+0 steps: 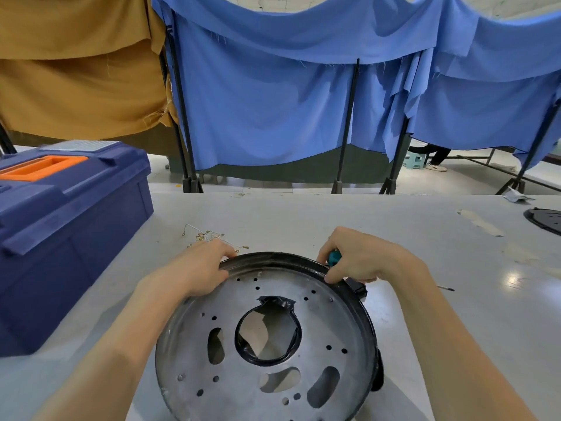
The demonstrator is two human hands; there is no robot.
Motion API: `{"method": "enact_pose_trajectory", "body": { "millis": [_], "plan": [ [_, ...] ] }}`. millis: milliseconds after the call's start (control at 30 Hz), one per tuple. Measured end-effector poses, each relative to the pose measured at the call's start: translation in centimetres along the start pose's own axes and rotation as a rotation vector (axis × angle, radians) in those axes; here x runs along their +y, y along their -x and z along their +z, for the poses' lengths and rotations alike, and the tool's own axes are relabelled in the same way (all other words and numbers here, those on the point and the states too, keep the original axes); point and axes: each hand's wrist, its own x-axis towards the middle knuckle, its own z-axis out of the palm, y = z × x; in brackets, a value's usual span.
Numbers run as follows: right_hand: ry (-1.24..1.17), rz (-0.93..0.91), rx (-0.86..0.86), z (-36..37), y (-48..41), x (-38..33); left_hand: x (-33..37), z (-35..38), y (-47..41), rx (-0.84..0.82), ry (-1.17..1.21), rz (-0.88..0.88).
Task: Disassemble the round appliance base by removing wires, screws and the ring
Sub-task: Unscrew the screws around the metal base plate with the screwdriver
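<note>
The round appliance base (pixel 264 338) is a grey metal disc with many holes and a large taped centre opening, tilted up toward me at the table's near edge. A black ring (pixel 365 317) runs around its rim. My left hand (pixel 198 270) grips the upper left rim, thumb inside the disc. My right hand (pixel 361 258) presses on the upper right rim while holding a screwdriver with a teal handle (pixel 334 257); its metal tip (pixel 446 288) sticks out to the right. Loose wires with small terminals (pixel 208 236) lie on the table just behind my left hand.
A blue toolbox (pixel 65 235) with an orange handle stands at the left. A second dark round part (pixel 545 218) lies at the table's far right edge. Blue and tan cloth screens on black stands hang behind the table. A person's legs and a stool show beyond the screens.
</note>
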Motion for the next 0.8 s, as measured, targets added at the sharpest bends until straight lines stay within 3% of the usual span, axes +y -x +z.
{"method": "enact_pose_trajectory", "body": {
  "millis": [133,267,433,567,700,800],
  "plan": [
    [0.022,-0.088,0.052,0.4,-0.2,-0.4,0.9,0.2,0.0,0.051,0.196,0.082],
    [0.006,-0.088,0.099,0.2,0.0,-0.4,1.1,1.0,-0.4,0.231,0.141,0.106],
    [0.001,0.003,0.024,-0.4,0.3,-0.2,1.1,0.1,-0.3,0.143,0.034,0.001],
    [0.007,-0.104,0.095,0.6,-0.3,-0.9,1.9,-1.4,0.0,0.037,-0.077,-0.067],
    [0.012,-0.158,0.174,1.0,-0.6,-1.2,3.0,-0.8,0.6,0.119,0.008,0.034],
    [0.035,-0.098,0.093,0.3,0.0,-0.9,2.6,-0.3,0.6,0.129,-0.002,0.023]
  ]
}}
